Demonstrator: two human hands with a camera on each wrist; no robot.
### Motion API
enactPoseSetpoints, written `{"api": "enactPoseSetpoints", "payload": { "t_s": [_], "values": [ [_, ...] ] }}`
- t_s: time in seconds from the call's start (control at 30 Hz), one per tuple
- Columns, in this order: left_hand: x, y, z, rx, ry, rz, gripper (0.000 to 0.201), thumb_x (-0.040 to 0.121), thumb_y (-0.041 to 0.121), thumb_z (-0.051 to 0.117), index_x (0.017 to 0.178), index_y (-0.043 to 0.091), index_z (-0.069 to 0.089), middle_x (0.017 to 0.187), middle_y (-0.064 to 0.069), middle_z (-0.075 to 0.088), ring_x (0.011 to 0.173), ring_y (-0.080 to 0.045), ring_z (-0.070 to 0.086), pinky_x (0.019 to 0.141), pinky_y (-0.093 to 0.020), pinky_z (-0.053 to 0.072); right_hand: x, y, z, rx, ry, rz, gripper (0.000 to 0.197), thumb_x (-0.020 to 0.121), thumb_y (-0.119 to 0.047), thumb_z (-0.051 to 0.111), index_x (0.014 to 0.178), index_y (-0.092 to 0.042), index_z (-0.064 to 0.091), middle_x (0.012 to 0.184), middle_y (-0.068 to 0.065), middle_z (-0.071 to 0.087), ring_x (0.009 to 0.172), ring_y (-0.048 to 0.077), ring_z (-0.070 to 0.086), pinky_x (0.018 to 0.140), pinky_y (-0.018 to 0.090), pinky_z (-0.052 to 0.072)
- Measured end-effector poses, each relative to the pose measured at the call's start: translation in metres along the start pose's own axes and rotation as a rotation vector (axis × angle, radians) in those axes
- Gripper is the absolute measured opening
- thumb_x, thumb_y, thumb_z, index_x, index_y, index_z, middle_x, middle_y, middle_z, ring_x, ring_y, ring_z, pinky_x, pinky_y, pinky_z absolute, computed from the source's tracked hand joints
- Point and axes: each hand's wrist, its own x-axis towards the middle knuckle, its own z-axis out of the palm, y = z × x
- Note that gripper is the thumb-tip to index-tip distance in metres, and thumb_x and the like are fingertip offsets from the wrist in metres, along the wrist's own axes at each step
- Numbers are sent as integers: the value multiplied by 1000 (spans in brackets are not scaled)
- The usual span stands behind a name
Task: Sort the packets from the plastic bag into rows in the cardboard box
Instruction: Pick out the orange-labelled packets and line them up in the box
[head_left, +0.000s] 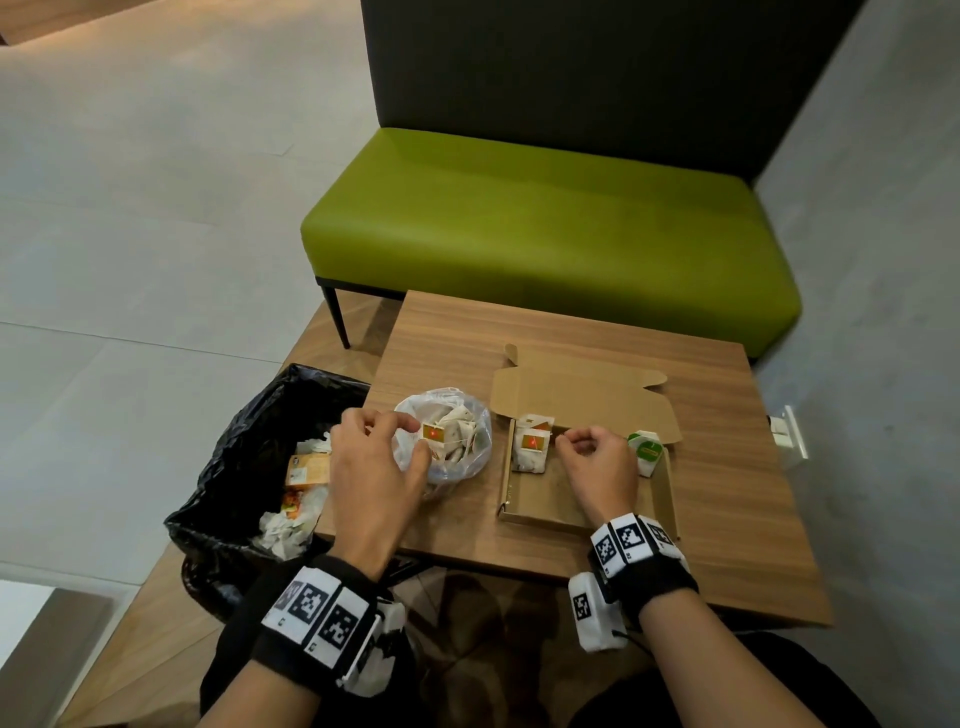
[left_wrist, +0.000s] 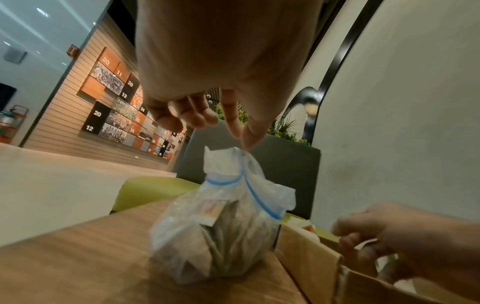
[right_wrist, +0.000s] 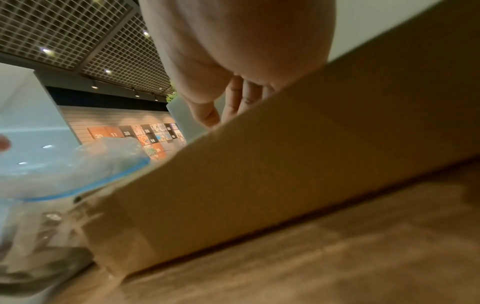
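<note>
A clear plastic bag (head_left: 467, 454) (left_wrist: 221, 236) with a blue zip strip stands on the wooden table (head_left: 727, 493), full of packets; one with a red label (head_left: 434, 433) shows at the mouth. My left hand (head_left: 415, 437) (left_wrist: 241, 139) pinches the bag's rim between thumb and forefinger. To its right lies the open cardboard box (head_left: 540, 499) (left_wrist: 306, 246) (right_wrist: 285, 164). Red-label packets (head_left: 531, 447) lie at its far left, green-label packets (head_left: 647, 451) at its far right. Between them my right hand (head_left: 574, 446) (left_wrist: 405, 242) (right_wrist: 233, 102) hovers with fingers curled round a pale packet, mostly hidden.
A bin lined with a black bag (head_left: 249, 457) holding wrappers stands against the table's left edge. The box's lid flap (head_left: 582, 395) lies open toward the far side. Beyond the table is a green bench (head_left: 545, 234). A white socket (head_left: 789, 431) sits on the right wall.
</note>
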Motion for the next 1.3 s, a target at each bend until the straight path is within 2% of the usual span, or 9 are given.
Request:
{"api": "enactPoseSetpoints", "payload": {
  "t_s": [0.17,0.3,0.4,0.5,0.8,0.93,1.07,1.2,1.3],
  "values": [
    [7,-15,2,15,-192,-9,29,83,42,70,110,33,63,120,8,45,103,-13,54,86,-37,52,-12,-35,1,-58,97,-266,9,86,-30,69,91,-22,69,86,-7,64,82,14,61,72,35,55],
    [7,-16,5,35,-278,-52,42,83,47,66,122,30,63,123,6,60,102,-16,62,85,-41,56,-28,-73,16,-184,-130,-498,21,85,-40,69,101,-27,70,116,-6,49,111,11,42,81,22,40],
    [7,-16,6,38,-271,-40,47,82,46,65,124,25,63,121,4,65,102,-17,62,86,-42,55,-34,-93,26,-355,-316,-626,31,82,-43,71,112,-35,69,143,-4,38,135,17,28,108,40,34],
    [5,-17,6,57,-271,-42,52,80,51,62,125,25,61,119,5,63,101,-17,61,85,-42,55,-34,-106,34,-645,-402,-668,43,83,-51,69,123,-37,63,157,4,27,145,26,17,115,55,24],
    [7,-18,3,16,-270,-39,50,81,42,68,126,23,58,114,7,63,96,-14,62,85,-40,55,-31,-114,48,-868,-371,-717,29,87,-31,69,115,-27,68,155,9,33,144,31,22,113,66,22],
    [10,-22,1,-7,-290,-19,48,81,37,70,126,21,59,116,7,63,95,-14,63,86,-36,54,-30,-113,51,-867,-399,-733,48,90,-32,66,137,-33,53,160,11,25,146,35,19,113,67,20],
    [14,-22,-1,0,-320,-11,51,80,34,72,127,21,58,120,7,61,95,-13,63,88,-35,54,-32,-113,52,-897,-456,-724,45,88,-33,69,132,-34,58,161,9,23,147,34,17,114,67,18],
    [16,-23,-2,-33,-341,-21,53,80,33,73,129,19,56,123,6,59,93,-15,64,88,-38,54,-31,-115,47,-756,-449,-742,30,89,-36,66,119,-32,68,157,3,31,145,27,21,116,62,20],
    [21,-24,-4,-85,-359,-68,56,80,32,75,131,18,55,113,1,63,78,-10,65,82,-39,57,-25,-116,42,-580,-413,-713,23,90,-38,65,112,-31,71,148,-5,42,137,21,31,110,47,32]
  ]
}}
